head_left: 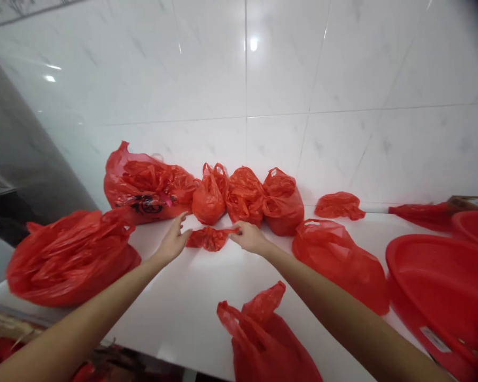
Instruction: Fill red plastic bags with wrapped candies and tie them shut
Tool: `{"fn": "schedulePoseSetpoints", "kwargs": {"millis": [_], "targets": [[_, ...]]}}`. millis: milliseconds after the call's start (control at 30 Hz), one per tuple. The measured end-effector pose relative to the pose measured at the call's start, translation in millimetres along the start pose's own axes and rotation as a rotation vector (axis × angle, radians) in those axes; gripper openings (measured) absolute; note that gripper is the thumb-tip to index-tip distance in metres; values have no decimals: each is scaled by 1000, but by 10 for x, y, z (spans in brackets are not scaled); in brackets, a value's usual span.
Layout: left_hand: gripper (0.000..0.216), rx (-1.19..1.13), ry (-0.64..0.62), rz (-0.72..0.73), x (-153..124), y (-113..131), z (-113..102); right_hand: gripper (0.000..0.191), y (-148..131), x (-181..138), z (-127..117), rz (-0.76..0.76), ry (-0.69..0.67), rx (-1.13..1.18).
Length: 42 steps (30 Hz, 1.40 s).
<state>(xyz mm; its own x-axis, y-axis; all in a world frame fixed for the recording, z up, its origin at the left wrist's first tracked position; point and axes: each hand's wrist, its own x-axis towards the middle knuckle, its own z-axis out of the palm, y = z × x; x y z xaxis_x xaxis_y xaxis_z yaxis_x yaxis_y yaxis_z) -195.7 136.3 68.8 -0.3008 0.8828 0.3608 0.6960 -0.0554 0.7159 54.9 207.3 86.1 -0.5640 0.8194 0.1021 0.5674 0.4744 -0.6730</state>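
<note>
In the middle of the white table lies a small, crumpled red plastic bag [209,240]. My right hand [250,237] pinches its right end between thumb and fingertips. At the bag's left end is my left hand [174,240], thumb and fingers spread apart, the thumb close to or touching the plastic. Just behind it, three full red plastic bags stand side by side: one with upright handles [209,197], a middle one [245,196] and a right one [283,204]. What they contain is hidden.
Against the tiled wall [278,58] leans a large red bag with black print [143,191]. Bulky red bags lie at left [69,260], right [340,260] and front [268,339]. A flat bag [339,205] rests near the wall. Red plastic basins [441,265] fill the right side.
</note>
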Motion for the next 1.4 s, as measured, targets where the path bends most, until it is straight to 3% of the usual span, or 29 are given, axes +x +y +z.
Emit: {"fn": "schedulePoseSetpoints", "kwargs": {"millis": [133, 233, 333, 500, 600, 667, 700, 767, 800, 833, 900, 967, 1100, 1233, 1400], "targets": [[58, 148, -121, 166, -291, -127, 114, 25, 253, -408, -161, 16, -54, -30], [51, 459, -241, 249, -302, -205, 253, 24, 346, -857, -281, 53, -106, -17], [43, 643, -342, 191, -134, -319, 343, 25, 295, -1324, -434, 71, -182, 67], [45, 676, -293, 2, 134, -387, 310, 33, 98, -1943, -636, 139, -226, 179], [51, 632, -348, 23, -69, -125, 296, 49, 12, -2182, -574, 158, -215, 189], [51, 510, -488, 104, -380, 200, 309, 58, -45, -2272, -465, 126, -226, 177], [50, 415, -590, 153, -563, 390, 322, 54, -75, -2292, -407, 99, -225, 180], [62, -71, -947, 161, -917, 774, 362, 30, -133, -2288, -318, 42, -192, 239], [71, -228, -1052, 162, -1063, 948, 389, 19, -154, -2269, -297, 21, -163, 305], [69, -355, -1081, 139, -1176, 1101, 421, 16, -168, -2243, -295, 7, -122, 392], [51, -546, -1055, 79, -1286, 1337, 481, 14, -165, -2184, -351, 1, -15, 598], [32, -734, -918, -51, -1256, 1492, 504, 10, -133, -2127, -479, -1, 122, 820], [28, -1159, -664, -316, -1041, 1706, 374, 20, -106, -2020, -855, -31, 387, 1116], [24, -1304, -612, -457, -949, 1895, 237, 21, -222, -1884, -1177, -109, 369, 1115], [6, -1180, -596, -542, -946, 2062, 279, 21, -494, -1626, -1294, -204, 325, 937]]}}
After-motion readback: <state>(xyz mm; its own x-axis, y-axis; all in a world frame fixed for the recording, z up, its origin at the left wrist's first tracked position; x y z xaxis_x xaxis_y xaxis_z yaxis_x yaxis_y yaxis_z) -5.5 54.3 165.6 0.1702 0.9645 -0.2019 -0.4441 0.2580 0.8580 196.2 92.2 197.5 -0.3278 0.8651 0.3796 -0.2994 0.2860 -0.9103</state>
